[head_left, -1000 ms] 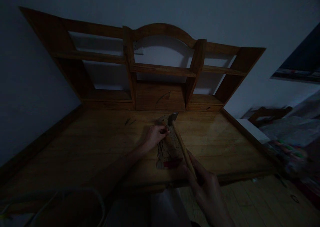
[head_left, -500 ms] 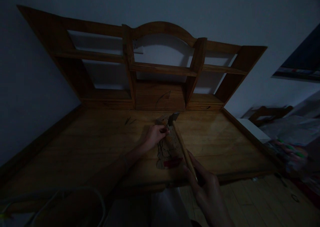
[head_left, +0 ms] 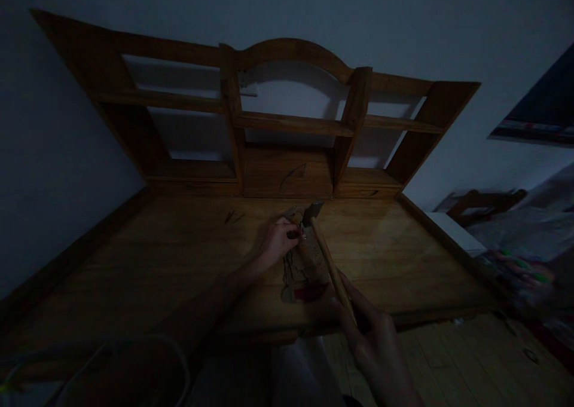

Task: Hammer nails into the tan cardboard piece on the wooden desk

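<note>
My right hand (head_left: 374, 332) is wrapped round the wooden handle of a hammer (head_left: 330, 262), whose dark metal head lies towards the back of the desk. My left hand (head_left: 277, 239) is pinched at the fingertips over a torn brown piece of cardboard (head_left: 309, 269), close to the left of the hammer head. Something tiny and shiny shows at those fingertips, too small and dim to name. The cardboard lies flat on the wooden desk (head_left: 179, 257) and has a red patch near its front edge.
A wooden shelf unit (head_left: 293, 122) rises along the back of the desk. Thin dark slivers (head_left: 229, 216) lie to the left of the hands. At the lower left is a pale curved cable or frame (head_left: 173, 344). A wooden chair (head_left: 487, 204) and plastic-wrapped items stand right.
Both hands and the hammer are almost where they were, with only a slight shift of the hammer head. The picture has become a little darker.
</note>
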`<state>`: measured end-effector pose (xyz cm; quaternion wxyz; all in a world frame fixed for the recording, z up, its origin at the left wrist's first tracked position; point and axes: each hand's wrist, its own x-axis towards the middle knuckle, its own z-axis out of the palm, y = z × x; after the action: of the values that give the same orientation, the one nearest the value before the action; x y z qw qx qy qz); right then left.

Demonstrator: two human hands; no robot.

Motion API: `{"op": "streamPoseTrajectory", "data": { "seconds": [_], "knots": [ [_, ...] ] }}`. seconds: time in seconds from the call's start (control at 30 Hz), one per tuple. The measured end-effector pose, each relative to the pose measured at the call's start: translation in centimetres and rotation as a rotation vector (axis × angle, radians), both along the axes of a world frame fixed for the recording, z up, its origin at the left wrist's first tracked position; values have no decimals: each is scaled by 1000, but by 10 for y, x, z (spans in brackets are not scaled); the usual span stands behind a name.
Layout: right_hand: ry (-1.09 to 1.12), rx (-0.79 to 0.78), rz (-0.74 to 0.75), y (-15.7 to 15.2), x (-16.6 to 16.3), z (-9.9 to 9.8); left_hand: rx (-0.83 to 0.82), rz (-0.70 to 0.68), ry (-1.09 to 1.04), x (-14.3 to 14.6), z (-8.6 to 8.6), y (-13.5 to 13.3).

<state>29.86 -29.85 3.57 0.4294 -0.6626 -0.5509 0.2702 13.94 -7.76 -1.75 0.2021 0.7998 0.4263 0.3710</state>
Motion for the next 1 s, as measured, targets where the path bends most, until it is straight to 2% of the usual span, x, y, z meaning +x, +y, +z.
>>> {"op": "streamPoseTrajectory", "data": {
  "seconds": [0.4, 0.53, 0.7, 1.0],
  "knots": [
    [5, 0, 25, 0, 2, -7, -15, -23, -1, 0, 6, -5],
    [18, 17, 17, 0, 1, 0, -19, -4, 4, 1, 10, -7],
    [30, 47, 56, 3, -2, 8, -4, 0, -5, 1, 5, -4],
    [61, 27, 59, 9, 0, -9, 19, -35, -6, -1, 3, -4]
  ]
}}
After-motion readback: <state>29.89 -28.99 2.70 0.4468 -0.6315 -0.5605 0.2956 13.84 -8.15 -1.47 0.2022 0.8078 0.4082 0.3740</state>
